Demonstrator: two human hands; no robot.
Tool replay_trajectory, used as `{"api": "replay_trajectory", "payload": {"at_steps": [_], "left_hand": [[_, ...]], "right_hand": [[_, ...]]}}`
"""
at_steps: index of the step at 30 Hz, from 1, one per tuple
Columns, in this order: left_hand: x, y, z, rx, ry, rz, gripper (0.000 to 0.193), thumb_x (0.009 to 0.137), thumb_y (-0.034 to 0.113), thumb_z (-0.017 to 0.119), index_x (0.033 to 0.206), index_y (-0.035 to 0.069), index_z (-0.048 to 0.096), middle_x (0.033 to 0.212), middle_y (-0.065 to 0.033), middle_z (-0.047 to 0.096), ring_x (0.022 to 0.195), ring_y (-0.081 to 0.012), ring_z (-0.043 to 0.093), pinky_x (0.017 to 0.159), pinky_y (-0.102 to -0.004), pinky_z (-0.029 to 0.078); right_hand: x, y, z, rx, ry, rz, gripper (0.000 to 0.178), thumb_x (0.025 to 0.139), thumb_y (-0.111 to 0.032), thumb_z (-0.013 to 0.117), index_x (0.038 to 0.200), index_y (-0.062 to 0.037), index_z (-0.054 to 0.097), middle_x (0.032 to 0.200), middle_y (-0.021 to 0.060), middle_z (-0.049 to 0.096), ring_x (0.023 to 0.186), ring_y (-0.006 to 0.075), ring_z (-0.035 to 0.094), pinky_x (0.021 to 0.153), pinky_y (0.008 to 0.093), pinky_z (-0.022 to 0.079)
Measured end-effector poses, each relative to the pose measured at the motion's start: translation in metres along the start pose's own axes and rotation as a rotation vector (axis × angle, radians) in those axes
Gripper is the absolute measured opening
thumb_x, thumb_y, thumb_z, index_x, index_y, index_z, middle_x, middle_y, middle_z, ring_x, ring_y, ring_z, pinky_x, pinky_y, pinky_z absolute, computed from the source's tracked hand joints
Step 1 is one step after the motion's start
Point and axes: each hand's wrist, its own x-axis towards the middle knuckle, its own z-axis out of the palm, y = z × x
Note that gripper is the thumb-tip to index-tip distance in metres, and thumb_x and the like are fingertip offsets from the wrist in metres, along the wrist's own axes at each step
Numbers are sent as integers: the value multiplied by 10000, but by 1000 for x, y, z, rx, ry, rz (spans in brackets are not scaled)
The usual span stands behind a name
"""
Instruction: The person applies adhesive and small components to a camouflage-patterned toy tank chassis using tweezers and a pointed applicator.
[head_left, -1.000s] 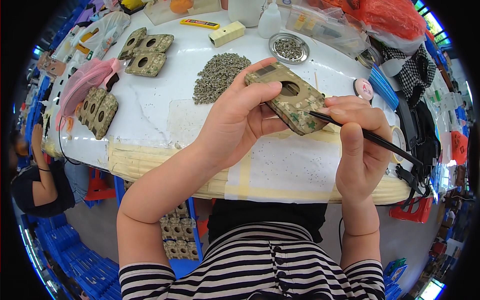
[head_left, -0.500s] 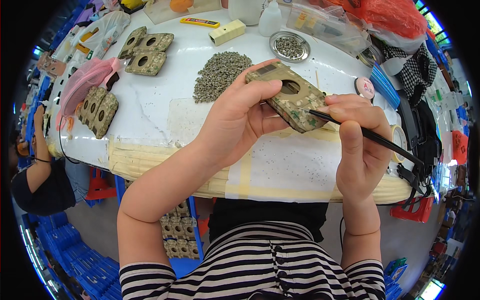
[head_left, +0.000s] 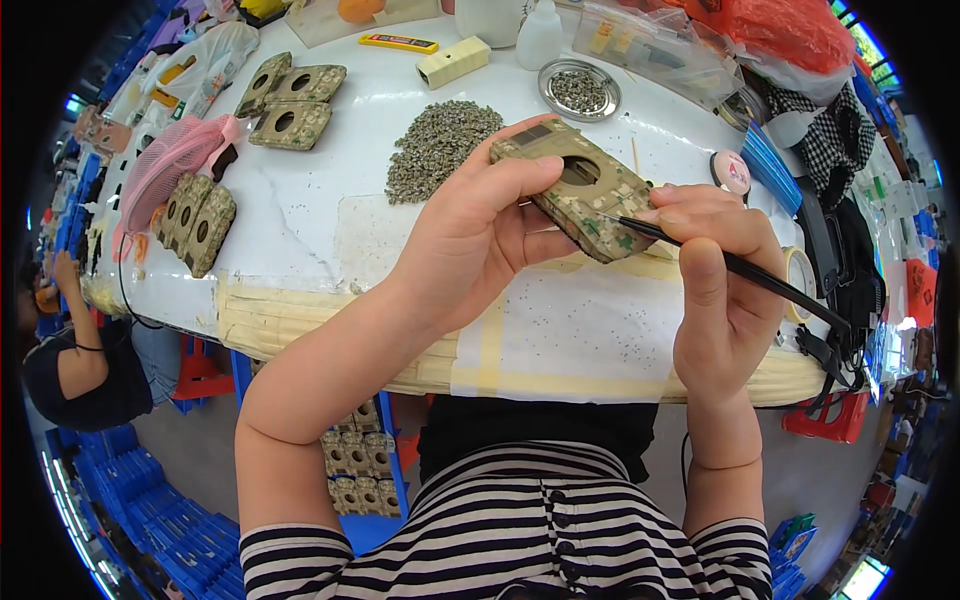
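My left hand (head_left: 480,215) is closed around a camouflage-patterned case (head_left: 590,195), tilted above the table, with its round hole facing up. The thumb presses on the face beside the hole. Black tweezers (head_left: 740,265) are pinched in my right hand (head_left: 725,290), and their fine tip touches or hovers just over the case's surface below the hole; I cannot tell which. My right fingertips are close to the case's right edge. A heap of small metal pieces (head_left: 440,150) lies beyond my left hand. A round metal dish (head_left: 580,90) holds more such pieces.
More camouflage cases (head_left: 290,120) lie at the back left, others (head_left: 195,222) by a pink mesh thing (head_left: 165,170). White paper (head_left: 570,340) with tiny specks is taped at the front edge. A tape roll (head_left: 797,280) stands right. At far left sits another person (head_left: 85,365).
My hands, the case and the tweezers hold almost the same place, with only a slight shift. The other person's arm at far left has moved a little.
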Motion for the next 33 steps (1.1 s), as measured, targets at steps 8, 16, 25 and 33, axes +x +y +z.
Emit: {"api": "replay_trajectory", "payload": {"at_steps": [8,16,25,33], "left_hand": [[0,1,0,-9,8,-7,412,905,137,485,1273,17,344,1120,-121,551,1008,-187,596,858,-361,525],[0,1,-1,7,-7,-8,416,902,142,489,1273,17,346,1125,-117,548,1001,-180,597,855,-354,526],[0,1,1,32,7,8,425,898,147,497,1279,22,357,1121,-103,546,1011,-175,587,866,-354,519],[0,0,0,35,14,11,431,897,144,498,1282,19,352,1126,-108,540,1011,-183,584,868,-365,518]], "right_hand": [[-1,1,-1,39,11,18,96,874,-67,583,897,25,593,906,108,621,919,237,577,881,375,437],[0,2,-2,30,-16,-7,98,875,-71,578,892,24,593,908,117,623,916,247,578,885,385,435],[1,1,-2,17,-22,-9,94,867,-70,590,883,22,595,898,113,619,905,242,577,875,383,439],[1,1,-2,9,-19,-1,90,865,-67,593,880,21,598,896,110,618,900,235,576,858,364,440]]}}
